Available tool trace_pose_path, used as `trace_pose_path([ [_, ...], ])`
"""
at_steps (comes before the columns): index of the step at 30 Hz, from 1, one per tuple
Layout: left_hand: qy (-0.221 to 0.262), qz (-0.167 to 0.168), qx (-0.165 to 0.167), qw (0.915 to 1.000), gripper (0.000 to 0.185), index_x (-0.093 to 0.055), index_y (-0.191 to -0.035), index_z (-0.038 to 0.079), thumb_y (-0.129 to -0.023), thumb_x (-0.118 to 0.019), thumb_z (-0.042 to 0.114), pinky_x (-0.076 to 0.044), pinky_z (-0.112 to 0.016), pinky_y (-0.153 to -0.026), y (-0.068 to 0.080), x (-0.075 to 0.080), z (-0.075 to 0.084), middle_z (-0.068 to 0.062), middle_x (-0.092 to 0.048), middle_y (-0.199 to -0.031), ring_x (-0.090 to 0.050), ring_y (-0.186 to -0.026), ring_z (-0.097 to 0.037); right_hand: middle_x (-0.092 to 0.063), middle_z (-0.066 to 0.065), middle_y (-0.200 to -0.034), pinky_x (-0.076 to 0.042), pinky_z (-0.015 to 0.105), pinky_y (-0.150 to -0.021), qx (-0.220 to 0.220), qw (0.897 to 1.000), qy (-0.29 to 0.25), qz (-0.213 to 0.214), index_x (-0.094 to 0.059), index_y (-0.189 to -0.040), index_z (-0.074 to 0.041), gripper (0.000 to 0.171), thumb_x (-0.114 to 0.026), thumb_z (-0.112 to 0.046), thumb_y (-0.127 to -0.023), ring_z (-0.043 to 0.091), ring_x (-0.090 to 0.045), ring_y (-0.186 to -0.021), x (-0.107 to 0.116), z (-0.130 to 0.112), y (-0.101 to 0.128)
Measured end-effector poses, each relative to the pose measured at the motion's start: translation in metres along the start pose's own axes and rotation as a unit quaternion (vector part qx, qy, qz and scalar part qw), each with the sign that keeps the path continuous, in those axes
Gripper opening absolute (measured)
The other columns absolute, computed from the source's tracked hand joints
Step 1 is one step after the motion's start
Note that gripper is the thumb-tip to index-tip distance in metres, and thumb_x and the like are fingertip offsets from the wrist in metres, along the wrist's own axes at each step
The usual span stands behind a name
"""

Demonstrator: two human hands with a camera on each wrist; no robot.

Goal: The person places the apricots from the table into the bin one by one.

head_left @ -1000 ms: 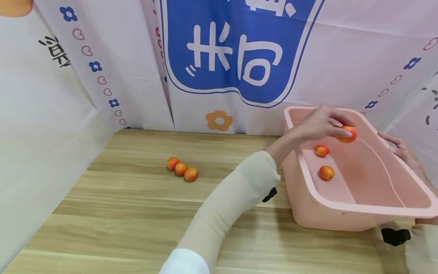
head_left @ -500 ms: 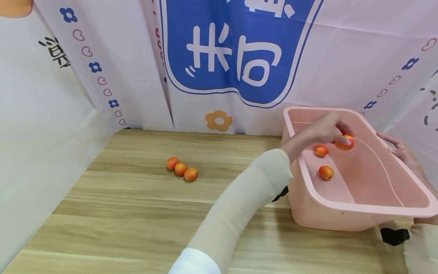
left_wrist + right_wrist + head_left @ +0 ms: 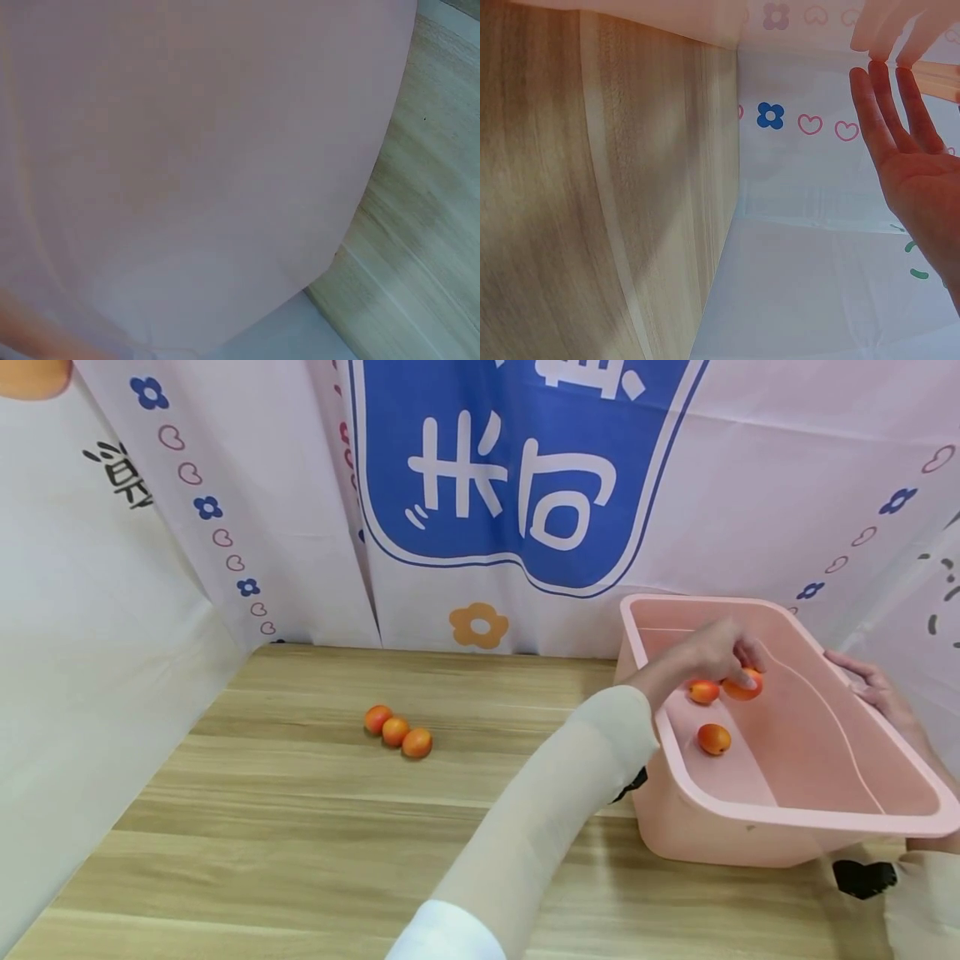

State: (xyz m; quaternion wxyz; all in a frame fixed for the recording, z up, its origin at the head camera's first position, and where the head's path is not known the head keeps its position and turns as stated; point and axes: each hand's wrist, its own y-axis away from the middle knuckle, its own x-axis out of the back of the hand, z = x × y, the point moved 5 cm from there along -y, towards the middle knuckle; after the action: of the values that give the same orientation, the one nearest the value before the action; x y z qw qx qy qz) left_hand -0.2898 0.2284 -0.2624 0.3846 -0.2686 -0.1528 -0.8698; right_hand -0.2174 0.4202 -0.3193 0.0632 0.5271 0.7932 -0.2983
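Inside the pink tub (image 3: 787, 827) — left hand (image 3: 705, 656) pinching a half-hidden orange fruit (image 3: 744, 685), right hand (image 3: 877, 693) flat-fingered on its rim.

Two fruits (image 3: 708, 715) in tub (image 3: 795, 822), three fruits (image 3: 397, 732) on table (image 3: 300, 827) left of it

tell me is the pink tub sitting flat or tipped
Tipped. The tub leans with its opening toward the left; the right hand presses flat on its far rim, and two fruits lie on its lower wall.

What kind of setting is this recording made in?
Probably a staged booth rather than a home: printed white fabric backdrop walls enclose a wood-grain table holding only a pink plastic tub and small orange fruits.
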Motion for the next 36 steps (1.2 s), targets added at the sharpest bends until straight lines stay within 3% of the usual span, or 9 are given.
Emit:
trace_pose_path([
  [4, -0.007, -0.011, 0.023, 0.9996, 0.019, -0.078, -0.108, 0.004, -0.090, -0.075, -0.001, -0.054, -0.012, -0.063, -0.002, -0.002, -0.003, -0.002, -0.070, -0.098, -0.061, -0.078, -0.010, -0.070, 0.009, -0.130, -0.060, 0.022, -0.077, 0.000, 1.000, 0.017, 0.012, -0.061, -0.141, -0.003, 0.059, -0.017, 0.013, -0.104, 0.015, -0.073, -0.100, 0.001, 0.000, 0.000],
  [12, -0.072, -0.025, 0.074, 0.9944, 0.020, -0.079, -0.110, 0.010, -0.091, -0.077, 0.004, -0.055, -0.020, -0.058, -0.004, -0.005, -0.005, 0.002, -0.068, -0.092, -0.056, -0.067, -0.012, -0.068, 0.009, -0.133, -0.060, 0.023, -0.080, 0.006, 1.000, 0.006, 0.006, -0.059, -0.142, -0.002, 0.057, -0.018, 0.012, -0.105, 0.016, -0.072, -0.105, -0.001, 0.000, 0.001],
  [19, -0.073, -0.043, 0.115, 0.9897, 0.018, -0.077, -0.108, 0.010, -0.091, -0.075, 0.003, -0.061, -0.023, -0.071, -0.003, -0.007, -0.007, 0.002, -0.064, -0.090, -0.057, -0.068, -0.013, -0.069, 0.006, -0.133, -0.059, 0.020, -0.082, 0.011, 0.999, 0.037, -0.008, -0.061, -0.141, -0.003, 0.057, -0.019, 0.012, -0.105, 0.013, -0.071, -0.107, 0.002, -0.002, -0.001],
  [23, -0.074, -0.053, 0.142, 0.9857, 0.018, -0.077, -0.107, 0.011, -0.092, -0.075, 0.002, -0.061, -0.024, -0.073, -0.003, -0.008, -0.009, 0.001, -0.062, -0.088, -0.057, -0.067, -0.015, -0.069, 0.007, -0.131, -0.059, 0.020, -0.080, 0.008, 0.999, 0.032, -0.001, -0.061, -0.140, -0.003, 0.056, -0.020, 0.012, -0.106, 0.013, -0.071, -0.104, 0.003, -0.002, -0.001],
  [29, -0.096, -0.069, 0.141, 0.9830, 0.022, -0.079, -0.112, 0.011, -0.091, -0.075, 0.002, -0.057, -0.021, -0.064, -0.005, -0.008, -0.012, 0.001, -0.062, -0.085, -0.054, -0.064, -0.015, -0.070, 0.008, -0.130, -0.060, 0.022, -0.078, -0.001, 1.000, 0.015, 0.012, -0.061, -0.141, -0.004, 0.058, -0.019, 0.013, -0.105, 0.015, -0.072, -0.101, 0.002, -0.001, 0.000],
  [33, -0.124, -0.075, 0.134, 0.9802, 0.018, -0.079, -0.107, 0.013, -0.091, -0.077, 0.004, -0.049, -0.022, -0.055, -0.005, -0.006, -0.014, 0.002, -0.062, -0.083, -0.050, -0.063, -0.014, -0.069, 0.006, -0.131, -0.059, 0.020, -0.079, 0.004, 0.999, 0.036, -0.003, -0.061, -0.141, -0.005, 0.060, -0.017, 0.013, -0.105, 0.013, -0.071, -0.102, 0.001, -0.002, -0.001],
  [36, -0.141, -0.078, 0.131, 0.9782, 0.017, -0.078, -0.108, 0.015, -0.092, -0.077, 0.006, -0.049, -0.023, -0.057, -0.004, -0.004, -0.013, 0.002, -0.062, -0.085, -0.049, -0.064, -0.013, -0.069, 0.004, -0.132, -0.058, 0.018, -0.081, 0.012, 0.998, 0.060, -0.011, -0.062, -0.141, -0.006, 0.061, -0.017, 0.013, -0.104, 0.010, -0.070, -0.104, 0.000, -0.003, -0.001],
])
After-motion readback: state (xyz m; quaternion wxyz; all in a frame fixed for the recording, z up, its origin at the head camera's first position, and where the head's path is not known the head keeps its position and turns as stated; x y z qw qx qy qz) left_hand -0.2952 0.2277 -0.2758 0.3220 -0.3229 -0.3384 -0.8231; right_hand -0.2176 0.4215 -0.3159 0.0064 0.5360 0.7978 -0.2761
